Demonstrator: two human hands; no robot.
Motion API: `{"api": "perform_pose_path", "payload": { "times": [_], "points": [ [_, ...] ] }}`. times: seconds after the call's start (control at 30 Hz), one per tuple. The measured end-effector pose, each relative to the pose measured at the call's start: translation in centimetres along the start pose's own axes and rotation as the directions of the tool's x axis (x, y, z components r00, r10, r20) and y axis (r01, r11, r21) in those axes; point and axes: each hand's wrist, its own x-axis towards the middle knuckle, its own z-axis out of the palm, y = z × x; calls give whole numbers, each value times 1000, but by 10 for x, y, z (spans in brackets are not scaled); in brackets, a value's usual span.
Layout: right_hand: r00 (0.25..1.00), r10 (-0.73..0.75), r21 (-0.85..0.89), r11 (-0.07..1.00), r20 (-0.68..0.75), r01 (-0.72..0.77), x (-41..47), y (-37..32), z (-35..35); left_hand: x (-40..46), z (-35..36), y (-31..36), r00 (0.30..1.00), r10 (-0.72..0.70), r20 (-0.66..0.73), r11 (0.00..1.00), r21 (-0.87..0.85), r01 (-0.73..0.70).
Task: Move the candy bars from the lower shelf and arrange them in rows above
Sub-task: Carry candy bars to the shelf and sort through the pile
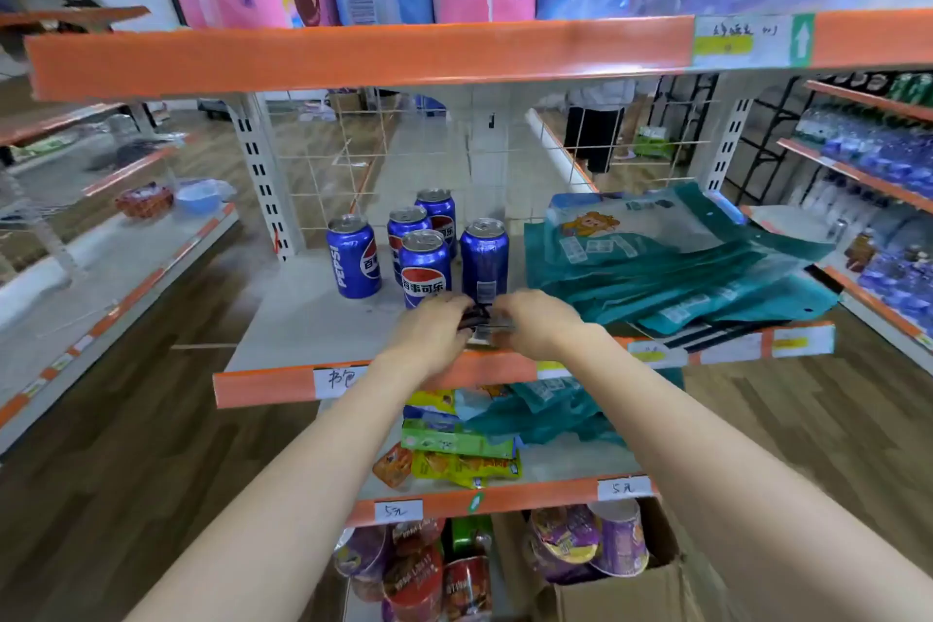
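Both my hands meet at the front of the middle shelf (282,333), just in front of the Pepsi cans. My left hand (434,323) and my right hand (537,321) hold a small dark-wrapped candy bar (482,318) between them; its ends are hidden by my fingers. It sits just above the shelf's orange front strip (272,386). On the lower shelf (570,462) lie yellow, green and orange snack packs (457,452) beside teal bags.
Several blue Pepsi cans (424,250) stand behind my hands. A pile of teal bags (666,263) fills the right half of the middle shelf. Pink and blue packs sit on the top shelf. Cup noodles (585,545) in a cardboard box sit at the bottom.
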Motion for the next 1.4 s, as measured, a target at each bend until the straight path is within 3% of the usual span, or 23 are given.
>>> {"api": "perform_pose_path", "payload": {
  "times": [0.2,0.4,0.57,0.87,1.2,1.4],
  "points": [
    [997,61,-17,998,53,-60,16,1,14,10,0,2,999,-9,-47,983,180,18],
    [995,88,12,996,44,-89,20,3,16,11,2,4,999,-17,-43,977,210,26],
    [995,103,15,995,8,-103,20,-2,15,8,-2,0,997,-50,-61,991,118,56],
    [991,125,195,972,53,-133,21,-8,11,-7,-15,-12,992,-23,-121,1000,-18,21],
    [985,165,-72,983,-40,-168,12,-15,13,-18,-28,-16,989,-65,-130,997,-53,59],
    [976,176,-31,983,-129,-181,-14,3,7,-9,-32,-1,987,-14,-159,995,-102,-3]
  ]
}}
